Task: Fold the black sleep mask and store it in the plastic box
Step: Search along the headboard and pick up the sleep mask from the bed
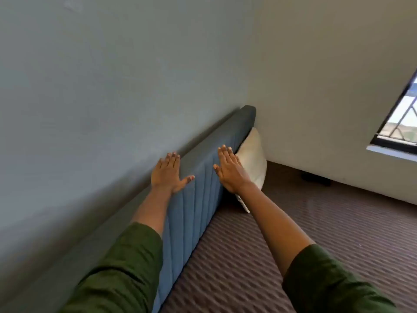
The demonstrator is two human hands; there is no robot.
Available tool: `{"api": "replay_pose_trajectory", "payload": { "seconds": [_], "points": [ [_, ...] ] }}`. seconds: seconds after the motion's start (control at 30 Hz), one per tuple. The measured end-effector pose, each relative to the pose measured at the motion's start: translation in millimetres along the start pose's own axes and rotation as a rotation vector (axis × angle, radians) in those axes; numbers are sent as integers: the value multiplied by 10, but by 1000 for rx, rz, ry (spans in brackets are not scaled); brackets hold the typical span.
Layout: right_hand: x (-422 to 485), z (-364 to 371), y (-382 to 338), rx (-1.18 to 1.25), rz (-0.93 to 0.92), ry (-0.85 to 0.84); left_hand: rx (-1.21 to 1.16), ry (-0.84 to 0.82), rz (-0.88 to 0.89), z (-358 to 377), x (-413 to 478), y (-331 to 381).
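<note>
Both of my arms stretch forward in green sleeves, palms down and fingers straight. My left hand (169,172) hovers in front of the top edge of a blue padded headboard (198,199). My right hand (230,169) is held out flat just right of it, in front of a white pillow (253,154). Neither hand holds anything. No black sleep mask and no plastic box can be seen in this view.
The headboard stands against a grey-blue wall (101,98). A brown ribbed bed cover (293,233) fills the lower right. The pillow leans on the headboard's far end. A barred window (401,123) sits in the white wall at right.
</note>
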State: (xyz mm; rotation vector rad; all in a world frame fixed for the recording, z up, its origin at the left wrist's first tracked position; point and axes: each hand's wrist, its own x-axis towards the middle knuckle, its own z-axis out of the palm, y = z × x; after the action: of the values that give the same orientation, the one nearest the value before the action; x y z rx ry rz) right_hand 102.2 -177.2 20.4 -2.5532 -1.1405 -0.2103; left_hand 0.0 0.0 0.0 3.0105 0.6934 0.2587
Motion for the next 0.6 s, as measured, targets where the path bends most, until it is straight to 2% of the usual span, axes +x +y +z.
{"api": "replay_pose_trajectory", "payload": {
  "seconds": [0.17, 0.4, 0.5, 0.6],
  "points": [
    [398, 387, -123, 67, 30, -124, -147, -102, 1, 245, 151, -186],
    [864, 721, -567, 236, -21, -161, -210, -45, 31, 276, 185, -197],
    [951, 854, -640, 188, -56, -199, -249, -19, 15, 272, 191, -194],
    [923, 948, -590, 183, -67, -123, -237, -6, 3, 286, 177, -174]
  ]
}}
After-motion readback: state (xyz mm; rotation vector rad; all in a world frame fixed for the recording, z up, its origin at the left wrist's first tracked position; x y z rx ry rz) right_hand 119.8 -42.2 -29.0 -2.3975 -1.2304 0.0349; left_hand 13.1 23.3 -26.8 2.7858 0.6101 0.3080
